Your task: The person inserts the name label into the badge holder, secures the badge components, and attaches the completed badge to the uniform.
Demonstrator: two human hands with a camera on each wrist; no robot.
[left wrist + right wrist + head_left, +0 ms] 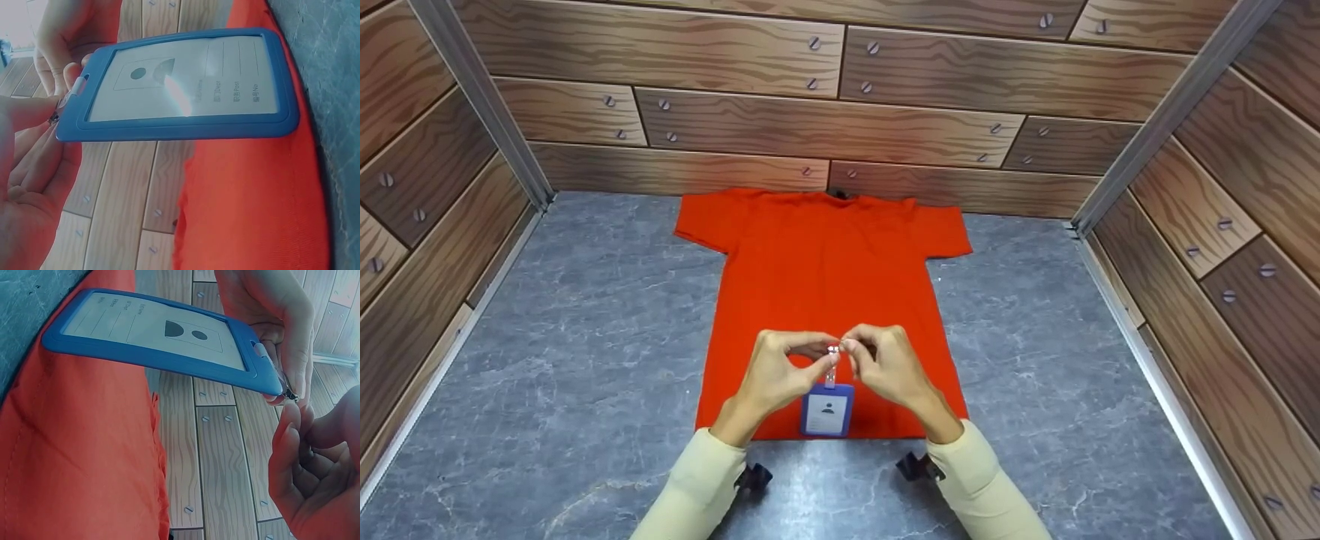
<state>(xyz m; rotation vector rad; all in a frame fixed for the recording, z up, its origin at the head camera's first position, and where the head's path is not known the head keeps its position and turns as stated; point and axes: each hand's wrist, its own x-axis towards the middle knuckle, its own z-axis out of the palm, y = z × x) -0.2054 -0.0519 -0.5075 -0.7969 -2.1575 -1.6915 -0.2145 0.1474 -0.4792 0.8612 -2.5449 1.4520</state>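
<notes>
A blue-framed ID badge with a white card hangs from a clear strap that ends in a small metal clip. My left hand pinches the strap at the clip between thumb and fingers. From the other side, my right hand has thumb and forefinger drawn together at the clip's end, the other fingers curled. The right wrist view shows these fingertips at the metal piece; their exact hold is partly hidden. Beneath both hands an orange T-shirt lies spread flat, its collar away from me.
The shirt lies on a grey marbled surface. Wood-pattern panels wall the back and both sides, with metal strips at the corners. Dark wrist mounts sit under the cream sleeves.
</notes>
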